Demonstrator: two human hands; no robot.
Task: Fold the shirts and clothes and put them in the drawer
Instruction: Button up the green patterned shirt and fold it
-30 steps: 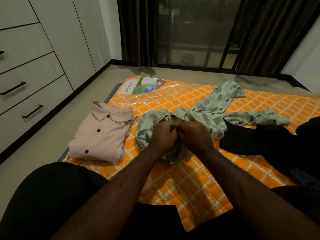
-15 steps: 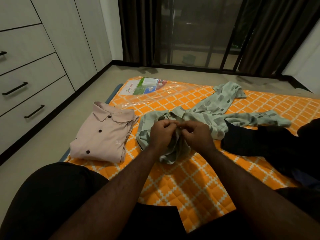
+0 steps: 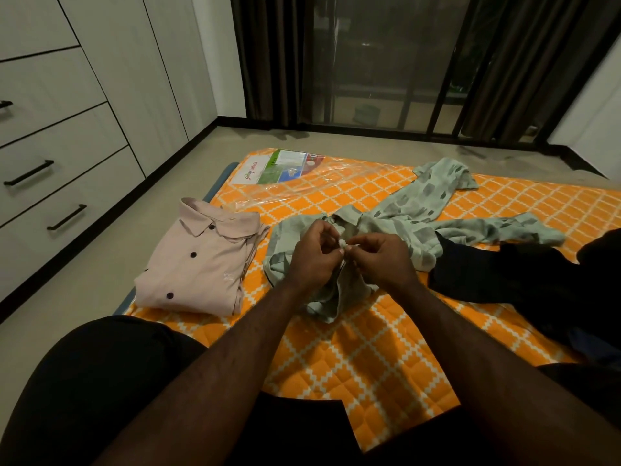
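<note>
I have both hands at the middle of the mattress (image 3: 386, 358), working the green shirt (image 3: 396, 227). My left hand (image 3: 312, 253) pinches its front placket with curled fingers; my right hand (image 3: 383, 260) pinches the opposite edge, and a small white button (image 3: 343, 242) shows between the fingertips. The shirt lies unfolded, sleeves spread toward the far right edge. The pink shirt (image 3: 198, 260) sits folded at the left edge. Dark clothes (image 3: 504, 274) lie just right of the green shirt. The drawers (image 3: 64, 176) stand closed off the left side.
</note>
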